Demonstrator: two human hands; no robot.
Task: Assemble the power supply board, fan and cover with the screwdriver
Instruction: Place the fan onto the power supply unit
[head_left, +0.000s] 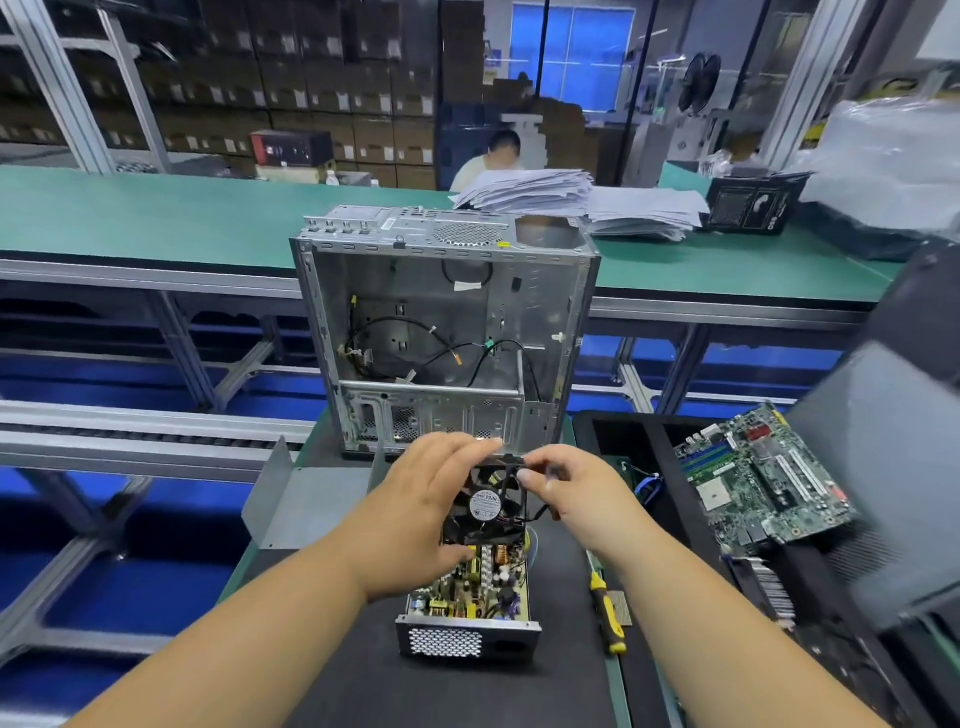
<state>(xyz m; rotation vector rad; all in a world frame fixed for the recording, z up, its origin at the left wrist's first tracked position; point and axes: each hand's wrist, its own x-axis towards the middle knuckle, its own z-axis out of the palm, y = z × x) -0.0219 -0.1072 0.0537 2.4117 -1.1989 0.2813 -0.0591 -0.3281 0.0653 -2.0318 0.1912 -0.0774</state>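
A black square fan (485, 506) with a round white label is held upright just above the open power supply box (467, 639). My left hand (426, 499) grips the fan's left side. My right hand (566, 486) pinches its upper right corner, near its thin black wires. The power supply board (472, 587) lies inside the box, crowded with coils and capacitors. A bent grey metal cover (306, 499) stands on the mat to the left. A yellow-and-black screwdriver (608, 608) lies on the mat right of the box.
An open empty computer case (447, 332) stands upright behind the fan. A green motherboard (763, 478) rests in a black tray at the right, with another board (769, 587) below it. Paper stacks (571, 202) sit on the far green bench, where a person is seated.
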